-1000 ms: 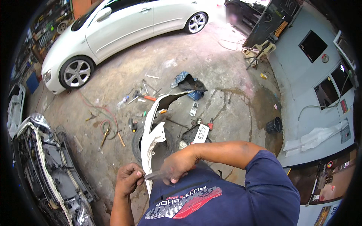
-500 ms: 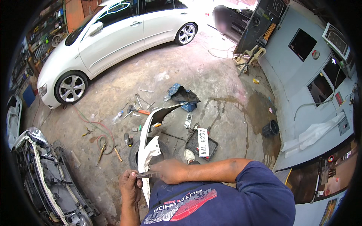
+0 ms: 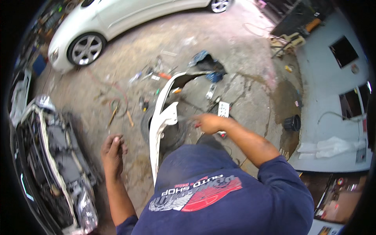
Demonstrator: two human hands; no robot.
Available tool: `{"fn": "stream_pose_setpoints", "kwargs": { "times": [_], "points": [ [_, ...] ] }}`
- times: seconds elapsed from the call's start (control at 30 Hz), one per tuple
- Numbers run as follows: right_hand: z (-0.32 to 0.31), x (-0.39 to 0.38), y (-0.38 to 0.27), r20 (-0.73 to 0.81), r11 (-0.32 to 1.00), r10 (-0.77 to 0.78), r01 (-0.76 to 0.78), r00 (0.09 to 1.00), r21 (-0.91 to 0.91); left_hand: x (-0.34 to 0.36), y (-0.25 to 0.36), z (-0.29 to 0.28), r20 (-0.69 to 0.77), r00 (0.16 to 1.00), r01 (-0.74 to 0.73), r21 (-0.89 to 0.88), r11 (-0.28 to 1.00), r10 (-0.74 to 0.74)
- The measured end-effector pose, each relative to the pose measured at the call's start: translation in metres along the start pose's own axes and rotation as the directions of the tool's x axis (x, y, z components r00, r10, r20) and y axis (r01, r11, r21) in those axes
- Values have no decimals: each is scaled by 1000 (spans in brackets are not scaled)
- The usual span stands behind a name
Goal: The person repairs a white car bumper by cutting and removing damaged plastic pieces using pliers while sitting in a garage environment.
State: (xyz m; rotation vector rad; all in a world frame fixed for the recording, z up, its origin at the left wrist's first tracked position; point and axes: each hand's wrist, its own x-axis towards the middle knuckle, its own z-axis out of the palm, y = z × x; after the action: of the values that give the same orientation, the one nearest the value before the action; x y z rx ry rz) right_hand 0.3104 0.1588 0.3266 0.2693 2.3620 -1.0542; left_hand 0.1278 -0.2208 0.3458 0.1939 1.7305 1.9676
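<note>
My right hand (image 3: 208, 123) grips a red-handled tool (image 3: 197, 124), its blurred metal end pointing left beside the white curved body panel (image 3: 157, 129). My left hand (image 3: 114, 149) is raised left of that panel, its fingers curled with the thumb against them; whether anything small is between them I cannot make out. The panel stands over a dark tire (image 3: 175, 135) in front of me, its upper end arching toward a crumpled blue and black cloth (image 3: 213, 76). My dark blue shirt hides the panel's lower part.
A white car (image 3: 129, 19) spans the top. Scattered tools (image 3: 164, 76), hoses (image 3: 115, 109), and a white plate on a black tray (image 3: 223, 109) lie on the floor. A stripped front-end assembly (image 3: 55, 164) is at left; a black bucket (image 3: 291, 122) stands by the pale wall (image 3: 321, 98).
My hands have separated: the right moved up and to the right with the tool, away from the left, which moved leftward off the tool's end. The view has shifted.
</note>
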Motion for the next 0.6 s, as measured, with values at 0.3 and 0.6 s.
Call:
{"fn": "stream_pose_setpoints", "kwargs": {
  "times": [0.3, 0.6],
  "points": [
    [-7, -25, 106, 122, 833, 553, -550, 824, -60, -9, -59, 20, -38, 983, 182, 106, 977, -179],
    [-67, 87, 229, 164, 934, 356, -353, 920, -48, 16, -73, 77, -199, 960, 242, 240, 940, -196]
  ]
}}
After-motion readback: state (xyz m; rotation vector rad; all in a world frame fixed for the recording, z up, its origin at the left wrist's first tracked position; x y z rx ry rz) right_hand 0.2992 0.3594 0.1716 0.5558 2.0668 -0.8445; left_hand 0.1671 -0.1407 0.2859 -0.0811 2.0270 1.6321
